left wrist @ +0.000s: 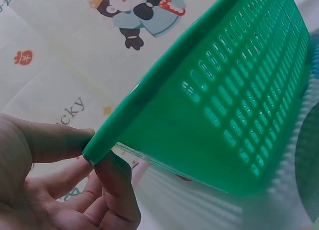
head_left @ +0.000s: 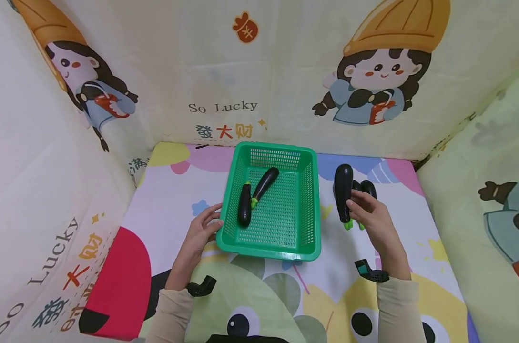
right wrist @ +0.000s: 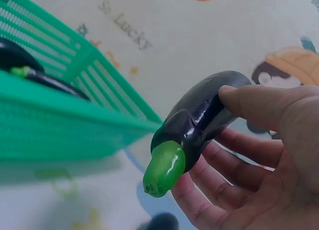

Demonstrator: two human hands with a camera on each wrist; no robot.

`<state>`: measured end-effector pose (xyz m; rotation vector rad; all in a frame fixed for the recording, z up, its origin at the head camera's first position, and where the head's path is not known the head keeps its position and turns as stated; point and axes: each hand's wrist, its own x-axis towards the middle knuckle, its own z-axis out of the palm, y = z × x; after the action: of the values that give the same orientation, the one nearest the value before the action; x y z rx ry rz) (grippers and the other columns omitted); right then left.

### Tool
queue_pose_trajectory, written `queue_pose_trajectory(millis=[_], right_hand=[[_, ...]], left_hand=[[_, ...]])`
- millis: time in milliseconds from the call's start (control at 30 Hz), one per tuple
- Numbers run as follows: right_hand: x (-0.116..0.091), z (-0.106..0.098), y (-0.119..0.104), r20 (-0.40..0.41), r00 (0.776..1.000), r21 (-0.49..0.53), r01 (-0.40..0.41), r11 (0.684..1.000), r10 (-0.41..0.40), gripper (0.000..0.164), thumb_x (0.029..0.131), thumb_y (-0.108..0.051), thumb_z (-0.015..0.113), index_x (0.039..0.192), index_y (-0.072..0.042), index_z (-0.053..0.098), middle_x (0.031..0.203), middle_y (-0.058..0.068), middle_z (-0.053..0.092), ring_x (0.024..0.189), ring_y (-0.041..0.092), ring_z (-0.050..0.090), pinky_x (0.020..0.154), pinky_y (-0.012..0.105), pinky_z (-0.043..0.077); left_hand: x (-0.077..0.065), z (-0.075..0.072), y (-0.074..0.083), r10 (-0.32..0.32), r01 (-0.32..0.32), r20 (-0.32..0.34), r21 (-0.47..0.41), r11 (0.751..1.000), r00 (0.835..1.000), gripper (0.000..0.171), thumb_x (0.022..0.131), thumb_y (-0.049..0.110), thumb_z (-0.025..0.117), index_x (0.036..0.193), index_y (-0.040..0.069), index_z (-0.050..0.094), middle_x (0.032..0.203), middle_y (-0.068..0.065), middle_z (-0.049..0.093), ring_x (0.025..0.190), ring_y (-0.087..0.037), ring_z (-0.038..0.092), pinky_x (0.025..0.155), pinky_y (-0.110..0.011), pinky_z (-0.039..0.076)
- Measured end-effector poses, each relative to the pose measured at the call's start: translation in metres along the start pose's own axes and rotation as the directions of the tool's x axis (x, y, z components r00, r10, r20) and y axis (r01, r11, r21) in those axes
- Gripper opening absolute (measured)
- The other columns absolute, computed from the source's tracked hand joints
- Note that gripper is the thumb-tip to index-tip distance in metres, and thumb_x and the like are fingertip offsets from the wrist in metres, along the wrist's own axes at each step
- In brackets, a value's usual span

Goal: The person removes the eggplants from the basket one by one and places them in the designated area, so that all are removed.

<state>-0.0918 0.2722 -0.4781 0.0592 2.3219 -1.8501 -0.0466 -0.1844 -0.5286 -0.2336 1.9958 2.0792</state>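
Note:
At the left side of the green plastic basket [head_left: 318, 205], my left hand [head_left: 199, 233] pinches the rim [left wrist: 144, 93] between thumb and fingers. Two dark purple eggplants with green stems lie inside: one upright along the left wall [head_left: 244, 207], the other slanting [head_left: 266, 182], their stem ends close. To the right of the basket, my right hand [head_left: 372, 220] holds another eggplant [head_left: 343, 190], thumb on one side and fingers on the other. Its green stem [right wrist: 164, 167] points down toward the basket side in the right wrist view. Behind that hand, more eggplants [head_left: 369, 188] are partly hidden.
A cartoon-print cloth [head_left: 178, 190] covers the table. Printed curtains [head_left: 285, 71] with figures and lettering enclose the back and both sides. Each wrist wears a black strap-mounted device [head_left: 201, 287].

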Motion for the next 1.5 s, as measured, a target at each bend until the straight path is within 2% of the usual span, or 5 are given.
queue_pose_trajectory(millis=[267,533,767,1133,1500], right_hand=[[-0.005,-0.034,0.019,-0.081,0.995,0.132,-0.046,0.990,0.057,0.052,0.103,-0.024,0.067,0.148,-0.003,0.050,0.114,-0.015,0.063,0.102,-0.004,0.063,0.085,0.010,0.055],[-0.009,-0.062,0.033,-0.193,0.965,0.176,-0.144,0.974,0.178,0.053,0.101,-0.034,0.069,0.146,-0.012,0.051,0.115,-0.015,0.059,0.100,-0.005,0.063,0.079,0.008,0.054],[-0.008,-0.083,0.046,-0.253,0.945,0.256,-0.142,0.956,0.208,0.038,0.102,-0.024,0.068,0.137,-0.014,0.057,0.108,-0.019,0.064,0.094,-0.005,0.064,0.076,0.010,0.054],[0.007,-0.103,0.067,-0.247,0.926,0.212,-0.234,0.949,0.284,0.047,0.105,-0.026,0.063,0.144,-0.003,0.049,0.096,-0.024,0.064,0.088,-0.006,0.062,0.073,0.013,0.055],[0.027,-0.110,0.091,-0.296,0.888,0.042,-0.356,0.933,0.352,0.056,0.105,-0.033,0.062,0.146,0.002,0.049,0.086,-0.024,0.062,0.077,-0.005,0.063,0.070,0.015,0.056]], left_hand=[[0.000,0.001,-0.001,-0.005,0.005,-0.006,0.006,1.000,1.000,0.054,0.105,0.013,0.061,0.156,0.017,0.047,0.142,-0.026,0.057,0.099,-0.014,0.074,0.077,-0.026,0.060],[-0.001,0.001,0.000,0.010,-0.010,0.011,0.005,1.000,1.000,0.055,0.105,0.016,0.062,0.158,0.017,0.045,0.144,-0.025,0.055,0.102,-0.014,0.074,0.078,-0.026,0.060],[-0.001,0.000,0.001,0.008,-0.008,0.009,-0.001,1.000,1.000,0.054,0.105,0.015,0.062,0.157,0.017,0.046,0.143,-0.025,0.055,0.101,-0.015,0.074,0.078,-0.025,0.060],[-0.001,0.001,-0.001,0.008,-0.008,0.001,-0.002,1.000,1.000,0.054,0.105,0.013,0.061,0.157,0.017,0.046,0.142,-0.025,0.056,0.101,-0.016,0.074,0.077,-0.026,0.060],[0.000,0.002,-0.002,0.006,-0.006,0.000,0.004,1.000,1.000,0.054,0.105,0.013,0.061,0.157,0.017,0.046,0.143,-0.025,0.056,0.101,-0.013,0.073,0.078,-0.026,0.061]])
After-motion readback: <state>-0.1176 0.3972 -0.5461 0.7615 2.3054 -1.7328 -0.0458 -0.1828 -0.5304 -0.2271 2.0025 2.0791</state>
